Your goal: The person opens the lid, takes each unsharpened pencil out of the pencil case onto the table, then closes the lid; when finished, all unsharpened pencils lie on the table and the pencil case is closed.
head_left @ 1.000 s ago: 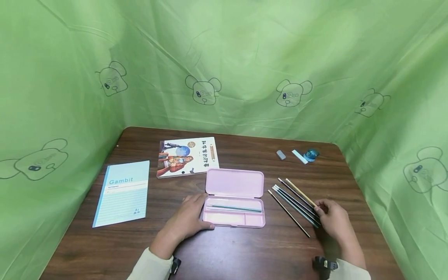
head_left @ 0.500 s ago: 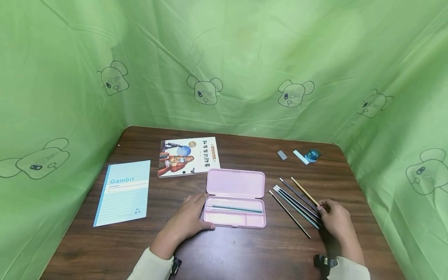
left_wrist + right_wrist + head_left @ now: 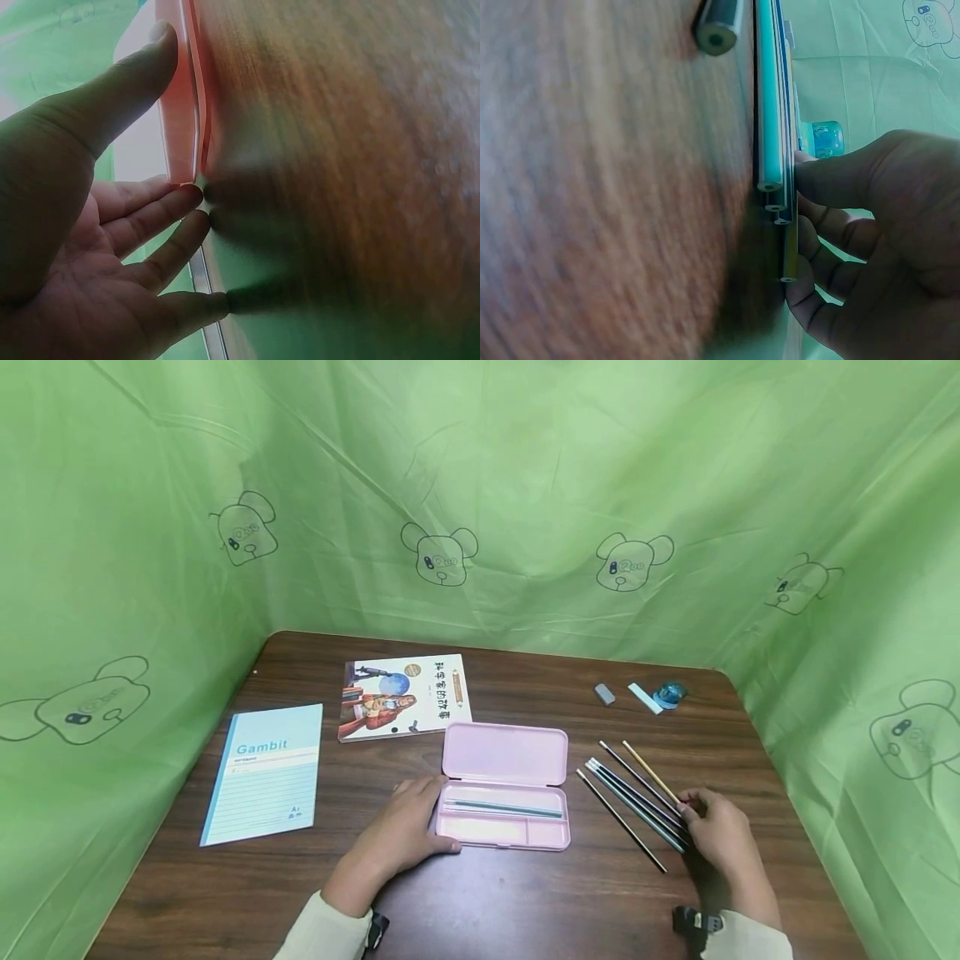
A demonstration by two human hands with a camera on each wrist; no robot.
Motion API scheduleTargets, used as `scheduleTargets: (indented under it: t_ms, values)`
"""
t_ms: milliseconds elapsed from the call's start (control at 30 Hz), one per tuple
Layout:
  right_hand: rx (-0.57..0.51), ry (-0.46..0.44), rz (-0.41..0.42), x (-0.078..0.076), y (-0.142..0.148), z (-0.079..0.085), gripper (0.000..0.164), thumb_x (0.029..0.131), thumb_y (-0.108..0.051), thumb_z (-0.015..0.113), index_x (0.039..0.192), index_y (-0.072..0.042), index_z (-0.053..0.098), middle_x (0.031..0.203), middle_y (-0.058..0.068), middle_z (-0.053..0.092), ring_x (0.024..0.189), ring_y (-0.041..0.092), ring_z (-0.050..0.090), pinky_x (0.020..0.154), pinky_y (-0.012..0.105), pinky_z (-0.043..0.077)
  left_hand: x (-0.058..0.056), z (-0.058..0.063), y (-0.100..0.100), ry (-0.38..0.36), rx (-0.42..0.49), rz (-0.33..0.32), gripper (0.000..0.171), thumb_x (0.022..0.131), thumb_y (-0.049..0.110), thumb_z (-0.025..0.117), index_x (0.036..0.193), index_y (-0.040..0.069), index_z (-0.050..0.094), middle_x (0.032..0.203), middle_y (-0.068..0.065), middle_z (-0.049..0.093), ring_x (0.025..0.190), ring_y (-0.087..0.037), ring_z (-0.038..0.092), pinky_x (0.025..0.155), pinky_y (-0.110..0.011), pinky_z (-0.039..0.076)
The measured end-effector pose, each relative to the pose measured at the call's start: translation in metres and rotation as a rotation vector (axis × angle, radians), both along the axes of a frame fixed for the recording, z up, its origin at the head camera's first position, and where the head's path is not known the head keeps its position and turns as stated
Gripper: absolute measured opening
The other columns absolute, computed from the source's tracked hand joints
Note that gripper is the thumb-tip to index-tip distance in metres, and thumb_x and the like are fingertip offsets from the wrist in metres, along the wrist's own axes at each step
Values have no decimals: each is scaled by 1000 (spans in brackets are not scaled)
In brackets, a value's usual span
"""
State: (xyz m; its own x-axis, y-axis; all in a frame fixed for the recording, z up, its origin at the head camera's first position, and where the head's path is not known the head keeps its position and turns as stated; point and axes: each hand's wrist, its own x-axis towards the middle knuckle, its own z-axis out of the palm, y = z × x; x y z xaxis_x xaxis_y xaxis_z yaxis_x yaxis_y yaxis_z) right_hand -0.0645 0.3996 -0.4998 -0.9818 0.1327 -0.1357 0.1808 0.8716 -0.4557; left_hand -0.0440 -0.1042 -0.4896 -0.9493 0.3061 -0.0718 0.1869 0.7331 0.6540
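A pink pencil case [image 3: 505, 752] lies with its lid up in the middle of the table, a few green pencils [image 3: 502, 808] inside. My left hand [image 3: 405, 822] holds its left end, thumb along the front side and fingers behind the corner, also seen in the left wrist view. To the right, my right hand [image 3: 716, 827] pinches the near part of a yellow pencil [image 3: 651, 770] between thumb and fingers. A dark pencil [image 3: 637, 775] and a group of green and dark pencils [image 3: 633, 804] run close beside it. Another dark pencil [image 3: 621, 820] lies apart, nearer the case.
Behind the case is a picture book [image 3: 405, 697], with a Gambit notebook [image 3: 262, 777] at the left. At the back right lie a grey eraser [image 3: 604, 694], a pale blue strip [image 3: 644, 698] and a blue, round object [image 3: 669, 694]. Green cloth [image 3: 525, 460] surrounds the table.
The far end of the yellow pencil has swung right, away from the dark pencil beside it, with my right hand moving slightly. My left hand and the case stay put.
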Motion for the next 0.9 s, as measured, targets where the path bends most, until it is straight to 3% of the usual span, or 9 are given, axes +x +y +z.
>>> scheduleTargets:
  t_ms: [133,300,433,533,767,900]
  values:
    - [-20,4,-14,-3,7,-8,19,109,-14,68,120,-1,76,102,14,78,93,28,70,79,42,54,1,1,1,-1,8,-2,98,75,29,106,156,-1,59,155,-23,65,147,-47,56,130,-66,39]
    - [-6,3,-10,-2,5,-6,21,110,-16,67,120,0,76,103,14,78,94,27,70,79,41,53,1,1,1,0,5,-5,98,75,30,105,156,0,59,154,-22,65,145,-47,57,129,-64,41]
    - [13,13,34,0,-2,4,28,111,-17,66,126,5,74,115,25,77,107,43,73,90,56,58,0,0,2,2,0,-5,98,75,31,106,156,0,59,154,-22,65,145,-46,57,127,-63,43]
    - [31,69,69,-1,-13,12,30,110,-16,68,127,8,73,122,32,74,116,53,70,97,68,56,0,0,1,-1,-1,-3,98,75,31,106,156,0,59,155,-21,65,146,-46,57,126,-62,45]
    - [0,286,245,-8,-89,30,18,103,-5,77,119,3,78,114,24,77,112,49,72,97,67,57,0,0,0,-10,11,5,99,75,30,106,157,1,59,156,-22,65,148,-47,55,130,-68,38]
    - [-33,329,372,-8,-148,35,16,99,-3,81,115,-2,80,112,15,79,111,39,74,97,59,61,-1,-1,0,-12,11,4,98,76,31,105,156,2,59,156,-21,65,148,-46,56,131,-66,38]
